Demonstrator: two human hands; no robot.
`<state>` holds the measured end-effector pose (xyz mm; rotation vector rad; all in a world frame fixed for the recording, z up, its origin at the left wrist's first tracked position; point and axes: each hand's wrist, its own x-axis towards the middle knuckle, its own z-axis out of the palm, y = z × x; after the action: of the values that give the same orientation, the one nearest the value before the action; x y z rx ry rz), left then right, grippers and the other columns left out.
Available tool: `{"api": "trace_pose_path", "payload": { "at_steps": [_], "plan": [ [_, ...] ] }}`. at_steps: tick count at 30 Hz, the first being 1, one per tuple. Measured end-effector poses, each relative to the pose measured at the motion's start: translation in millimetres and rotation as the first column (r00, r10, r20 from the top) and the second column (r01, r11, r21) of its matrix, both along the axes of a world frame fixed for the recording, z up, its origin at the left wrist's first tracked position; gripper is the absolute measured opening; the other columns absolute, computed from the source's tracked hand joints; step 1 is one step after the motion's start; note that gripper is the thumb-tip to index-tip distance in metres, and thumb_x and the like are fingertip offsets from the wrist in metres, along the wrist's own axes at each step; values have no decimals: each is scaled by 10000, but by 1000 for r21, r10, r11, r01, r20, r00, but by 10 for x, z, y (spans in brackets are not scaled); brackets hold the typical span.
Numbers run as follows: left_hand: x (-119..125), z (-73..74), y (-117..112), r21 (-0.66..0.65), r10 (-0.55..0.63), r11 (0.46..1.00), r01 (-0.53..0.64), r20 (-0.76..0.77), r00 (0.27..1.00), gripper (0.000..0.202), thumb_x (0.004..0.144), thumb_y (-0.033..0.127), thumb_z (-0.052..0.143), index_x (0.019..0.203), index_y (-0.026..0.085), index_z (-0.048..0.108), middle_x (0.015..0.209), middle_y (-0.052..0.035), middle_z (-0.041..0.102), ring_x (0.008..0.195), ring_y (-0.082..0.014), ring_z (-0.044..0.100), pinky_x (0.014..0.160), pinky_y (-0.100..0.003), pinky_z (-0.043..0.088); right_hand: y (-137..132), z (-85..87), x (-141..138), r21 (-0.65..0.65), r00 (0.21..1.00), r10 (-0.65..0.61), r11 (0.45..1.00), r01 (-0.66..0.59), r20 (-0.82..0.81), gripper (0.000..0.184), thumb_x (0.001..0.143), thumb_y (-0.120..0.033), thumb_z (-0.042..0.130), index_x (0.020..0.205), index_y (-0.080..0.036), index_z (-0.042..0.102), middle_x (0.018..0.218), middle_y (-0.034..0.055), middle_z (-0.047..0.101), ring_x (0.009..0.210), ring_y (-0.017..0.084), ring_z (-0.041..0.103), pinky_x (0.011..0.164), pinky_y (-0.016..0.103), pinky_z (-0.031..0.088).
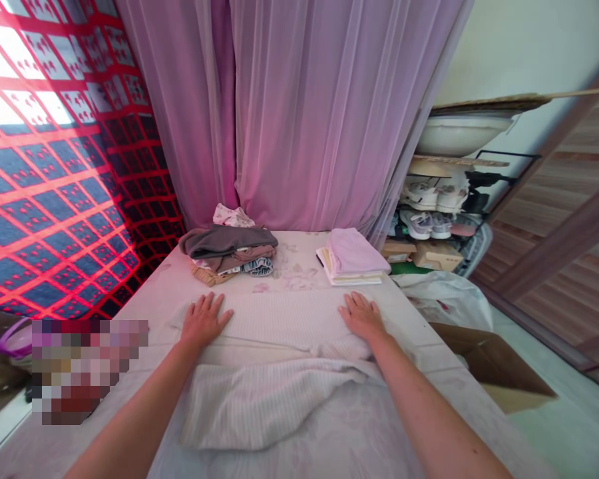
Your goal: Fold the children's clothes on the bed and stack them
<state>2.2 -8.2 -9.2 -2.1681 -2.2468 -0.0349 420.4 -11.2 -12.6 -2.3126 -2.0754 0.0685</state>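
Observation:
A pale ribbed knit garment (274, 372) lies spread across the bed (419, 332) in front of me. My left hand (203, 319) rests flat on its left side, fingers spread and open. My right hand (362, 316) lies flat on its right side, fingers stretched out. Neither hand grips anything; both press down on the fabric. The garment's near part is bunched between my forearms.
A loose heap of grey, brown and patterned clothes (229, 249) sits at the far left of the bed. A folded stack topped by a lilac piece (352, 256) lies at the far right. Pink curtains (304, 113) hang behind. A cardboard box (494, 372) and shoe rack (434, 206) stand at the right.

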Motion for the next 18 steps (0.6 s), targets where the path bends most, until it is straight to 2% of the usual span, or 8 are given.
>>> {"api": "trace_pose_path", "payload": {
  "at_steps": [2, 5, 8, 12, 18],
  "plan": [
    [3, 4, -5, 1, 2, 1000, -2, 7, 1000, 643, 911, 575, 303, 1447, 225, 364, 1532, -106, 313, 1405, -306, 266, 1107, -464, 224, -11, 67, -37, -12, 999, -22, 1000, 21, -34, 503, 933, -377, 357, 1400, -202, 422, 1504, 113, 355, 1387, 231, 293, 1107, 508, 216],
    [3, 2, -11, 11, -7, 1000, 7, 13, 1000, 645, 909, 571, 310, 1446, 217, 369, 1534, -113, 309, 1404, -310, 269, 1108, -473, 225, -124, 113, -130, 65, 994, -36, 997, 42, -99, 512, 913, -328, 379, 1409, -205, 411, 1483, 116, 392, 1361, 227, 344, 1097, 479, 251],
    [12, 3, -20, 6, -2, 1000, 2, 15, 1000, 650, 908, 573, 303, 1449, 217, 364, 1539, -112, 298, 1407, -310, 261, 1113, -499, 209, -349, 29, -244, 127, 989, 23, 992, -4, -148, 475, 905, -326, 385, 1364, -242, 476, 1442, 92, 456, 1329, 221, 394, 1084, 466, 276],
    [42, 28, -40, -13, 36, 999, -36, 24, 999, 643, 908, 586, 254, 1454, 258, 344, 1550, -88, 276, 1415, -320, 234, 1097, -627, 128, -617, -149, -337, 173, 986, 74, 984, -47, -150, 405, 897, -330, 414, 1263, -263, 576, 1418, 73, 488, 1322, 238, 399, 1075, 500, 264],
    [59, 78, -54, -49, 51, 998, -49, 53, 997, 660, 897, 605, 228, 1461, 275, 322, 1562, -67, 245, 1421, -335, 206, 1059, -692, 141, -662, -207, -336, 290, 977, 80, 957, -20, -197, 346, 877, -300, 450, 1158, -246, 646, 1338, 71, 568, 1275, 227, 454, 1065, 467, 279]
  ]
}}
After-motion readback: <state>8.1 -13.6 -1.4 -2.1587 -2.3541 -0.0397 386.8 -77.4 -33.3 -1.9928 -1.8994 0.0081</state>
